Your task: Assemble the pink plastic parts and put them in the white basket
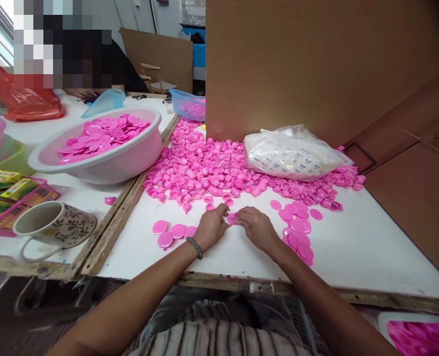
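Observation:
Close together above the white tabletop (353, 247), my left hand (212, 227) and my right hand (256, 225) meet at a small pink plastic disc (232, 218). The fingers of my right hand pinch its right side. My left thumb and forefinger close on its left edge; whether a second piece lies under it is hidden. Several flat pink discs (178, 231) lie left of my left hand, some with a small piece beneath. To the right of my right hand spreads a loose group of pink discs (299, 226). Behind both hands lies a wide heap of small pink cups (208, 168).
A clear plastic bag (297, 153) of white packets rests on the heap before a tall cardboard sheet (316, 64). At left stand a large basin (130, 155) of pink discs, a flowered mug (74, 225) and a pink basket (45, 193). Another person (119, 64) is beyond.

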Motion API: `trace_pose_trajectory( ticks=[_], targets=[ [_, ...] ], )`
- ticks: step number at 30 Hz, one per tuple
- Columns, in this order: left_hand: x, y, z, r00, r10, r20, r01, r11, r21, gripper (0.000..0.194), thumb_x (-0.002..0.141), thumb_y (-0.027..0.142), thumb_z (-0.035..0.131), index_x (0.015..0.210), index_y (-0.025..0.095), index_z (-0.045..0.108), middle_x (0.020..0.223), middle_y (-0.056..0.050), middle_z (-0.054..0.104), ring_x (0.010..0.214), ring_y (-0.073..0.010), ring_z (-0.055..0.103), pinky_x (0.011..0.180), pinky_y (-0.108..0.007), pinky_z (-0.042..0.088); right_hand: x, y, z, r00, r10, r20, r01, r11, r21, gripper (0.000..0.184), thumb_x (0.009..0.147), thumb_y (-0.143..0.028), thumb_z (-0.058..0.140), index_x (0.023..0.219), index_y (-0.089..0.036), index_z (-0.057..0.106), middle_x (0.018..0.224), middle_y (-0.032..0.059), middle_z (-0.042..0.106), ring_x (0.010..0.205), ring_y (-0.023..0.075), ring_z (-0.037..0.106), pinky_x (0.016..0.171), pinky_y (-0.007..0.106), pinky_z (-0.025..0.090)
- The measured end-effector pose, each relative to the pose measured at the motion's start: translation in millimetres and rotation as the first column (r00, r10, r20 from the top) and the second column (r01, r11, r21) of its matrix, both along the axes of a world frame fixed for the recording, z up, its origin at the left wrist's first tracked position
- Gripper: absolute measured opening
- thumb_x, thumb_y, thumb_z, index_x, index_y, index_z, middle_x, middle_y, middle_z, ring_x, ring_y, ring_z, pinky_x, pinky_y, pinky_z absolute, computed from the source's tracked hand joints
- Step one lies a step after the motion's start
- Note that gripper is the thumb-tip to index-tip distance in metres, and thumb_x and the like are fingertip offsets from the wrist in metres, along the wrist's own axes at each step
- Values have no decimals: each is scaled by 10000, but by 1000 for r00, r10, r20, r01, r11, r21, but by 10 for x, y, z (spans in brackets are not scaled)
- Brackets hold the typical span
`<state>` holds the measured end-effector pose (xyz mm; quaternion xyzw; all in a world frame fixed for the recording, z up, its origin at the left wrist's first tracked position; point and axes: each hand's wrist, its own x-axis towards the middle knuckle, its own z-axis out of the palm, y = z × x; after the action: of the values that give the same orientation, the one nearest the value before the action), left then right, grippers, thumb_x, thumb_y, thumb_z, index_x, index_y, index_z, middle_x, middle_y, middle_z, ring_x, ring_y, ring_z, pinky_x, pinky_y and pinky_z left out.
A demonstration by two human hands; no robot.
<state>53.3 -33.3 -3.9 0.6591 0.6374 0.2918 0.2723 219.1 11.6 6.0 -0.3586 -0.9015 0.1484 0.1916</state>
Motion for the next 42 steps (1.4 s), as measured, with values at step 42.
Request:
trace_pose_trajectory(
  ticks=[42],
  targets=[
    [-64,-83,178,936,132,327,-61,973,-221,267,693,370,647,841,175,541,527,29,588,486,-122,562,477,-205,409,-101,-63,-129,856,-269,-442,-92,762,-641,236,840,-331,504,1005,-186,591,761,0,610,667,130,551,610,246,418]
  ],
)
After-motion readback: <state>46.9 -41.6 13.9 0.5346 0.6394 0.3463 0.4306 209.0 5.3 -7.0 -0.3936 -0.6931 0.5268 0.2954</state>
